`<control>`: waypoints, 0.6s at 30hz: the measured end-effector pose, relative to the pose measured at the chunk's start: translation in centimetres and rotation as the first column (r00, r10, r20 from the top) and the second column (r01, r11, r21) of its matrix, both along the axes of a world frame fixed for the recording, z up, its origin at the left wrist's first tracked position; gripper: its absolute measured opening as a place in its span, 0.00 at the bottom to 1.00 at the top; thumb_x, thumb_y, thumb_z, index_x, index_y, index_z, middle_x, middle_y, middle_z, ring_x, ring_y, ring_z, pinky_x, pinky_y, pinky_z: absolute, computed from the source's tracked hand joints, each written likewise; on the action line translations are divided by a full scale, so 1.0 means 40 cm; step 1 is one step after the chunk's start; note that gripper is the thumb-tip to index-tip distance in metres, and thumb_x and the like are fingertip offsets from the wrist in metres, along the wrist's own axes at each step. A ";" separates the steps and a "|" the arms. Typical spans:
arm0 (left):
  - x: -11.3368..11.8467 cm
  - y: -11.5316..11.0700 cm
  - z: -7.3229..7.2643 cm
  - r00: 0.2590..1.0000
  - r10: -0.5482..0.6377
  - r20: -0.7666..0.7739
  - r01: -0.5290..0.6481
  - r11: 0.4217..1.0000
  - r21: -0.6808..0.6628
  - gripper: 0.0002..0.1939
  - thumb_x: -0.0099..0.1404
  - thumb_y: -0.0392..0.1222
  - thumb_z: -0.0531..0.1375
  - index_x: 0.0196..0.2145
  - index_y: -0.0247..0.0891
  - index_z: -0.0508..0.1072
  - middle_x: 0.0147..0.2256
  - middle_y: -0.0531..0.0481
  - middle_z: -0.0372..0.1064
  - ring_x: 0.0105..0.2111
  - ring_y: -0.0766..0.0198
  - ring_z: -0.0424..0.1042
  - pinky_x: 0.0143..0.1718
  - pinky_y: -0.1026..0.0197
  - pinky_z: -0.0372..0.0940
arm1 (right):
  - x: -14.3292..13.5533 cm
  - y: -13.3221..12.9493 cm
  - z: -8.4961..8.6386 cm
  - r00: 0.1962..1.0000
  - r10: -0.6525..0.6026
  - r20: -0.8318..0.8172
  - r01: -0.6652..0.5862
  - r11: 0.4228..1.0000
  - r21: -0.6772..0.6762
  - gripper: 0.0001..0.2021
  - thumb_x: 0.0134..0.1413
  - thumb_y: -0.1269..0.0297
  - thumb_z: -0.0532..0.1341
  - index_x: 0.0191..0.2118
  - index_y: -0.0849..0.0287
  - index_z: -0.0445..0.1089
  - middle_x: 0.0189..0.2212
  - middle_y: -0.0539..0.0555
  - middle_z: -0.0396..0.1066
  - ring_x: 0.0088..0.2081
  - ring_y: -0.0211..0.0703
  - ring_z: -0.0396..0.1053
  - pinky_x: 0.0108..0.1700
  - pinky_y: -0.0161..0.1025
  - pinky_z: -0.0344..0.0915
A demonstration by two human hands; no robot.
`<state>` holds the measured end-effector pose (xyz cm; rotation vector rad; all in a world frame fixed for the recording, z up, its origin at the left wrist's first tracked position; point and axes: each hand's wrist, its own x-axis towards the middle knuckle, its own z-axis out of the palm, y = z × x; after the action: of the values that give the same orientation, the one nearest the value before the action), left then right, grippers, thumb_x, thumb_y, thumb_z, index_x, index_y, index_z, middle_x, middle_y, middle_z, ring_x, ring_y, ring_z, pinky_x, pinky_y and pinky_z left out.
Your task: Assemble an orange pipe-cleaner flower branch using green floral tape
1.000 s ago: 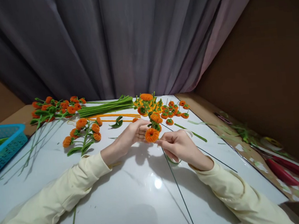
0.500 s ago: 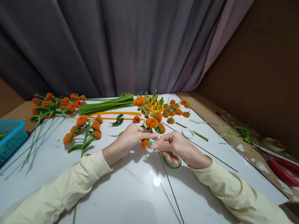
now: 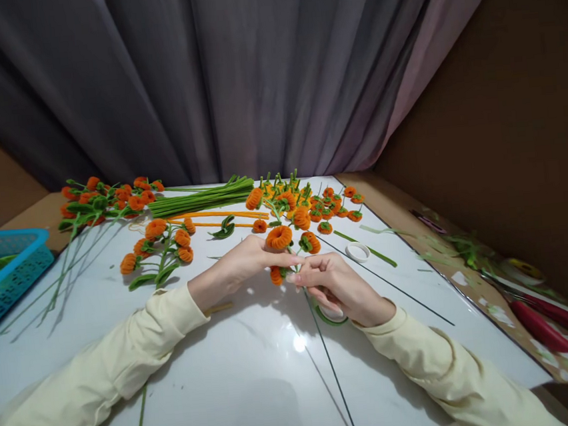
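Note:
My left hand (image 3: pixel 249 263) pinches a branch of orange ribbed, pumpkin-like fuzzy balls (image 3: pixel 279 237) just below its cluster. Right beside it, the thumb and forefinger of my right hand (image 3: pixel 338 285) are closed on the same branch's stem. From there the thin dark stem (image 3: pixel 331 359) runs down toward the table's near edge. A roll of green tape (image 3: pixel 330 316) shows under the lower fingers of my right hand; whether they hold it I cannot tell. A finished-looking branch with orange balls and green leaves (image 3: pixel 163 268) lies left of my left hand.
Green pipe cleaners (image 3: pixel 207 197) lie in a bundle at the back, near orange ones (image 3: pixel 218 214). Loose orange balls (image 3: pixel 328 205) and a white ring (image 3: pixel 357 252) are to the right. A blue basket (image 3: pixel 14 286) stands left; red-handled pliers (image 3: pixel 541 325) lie among scraps far right.
The branch has turned between my fingers, so its orange balls sit at different angles. Both hands stay almost in place, the right one shifting slightly.

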<state>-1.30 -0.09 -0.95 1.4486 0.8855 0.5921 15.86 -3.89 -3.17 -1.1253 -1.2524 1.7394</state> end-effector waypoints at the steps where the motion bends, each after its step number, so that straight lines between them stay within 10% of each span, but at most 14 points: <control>1: -0.001 0.002 0.001 1.000 -0.014 -0.022 0.014 1.000 0.020 0.15 0.54 0.48 0.65 0.20 0.34 0.71 0.20 0.54 0.65 0.23 0.68 0.60 0.26 0.65 0.54 | -0.001 -0.002 0.001 1.000 -0.011 0.017 0.011 1.000 0.007 0.11 0.44 0.65 0.66 0.19 0.62 0.65 0.06 0.43 0.58 0.06 0.26 0.48 0.09 0.27 0.40; 18: 0.004 0.007 -0.004 0.990 -0.077 -0.118 0.097 0.981 0.170 0.12 0.54 0.45 0.63 0.23 0.33 0.69 0.20 0.53 0.65 0.21 0.69 0.61 0.23 0.65 0.55 | 0.045 0.041 0.003 0.939 0.340 -0.048 -0.340 0.940 0.004 0.12 0.49 0.59 0.65 0.26 0.66 0.71 0.16 0.50 0.71 0.11 0.28 0.61 0.13 0.26 0.55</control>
<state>-1.15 0.20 -1.09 1.6846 0.8683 0.5382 17.67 -2.26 -3.04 -0.9010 -1.4820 2.0085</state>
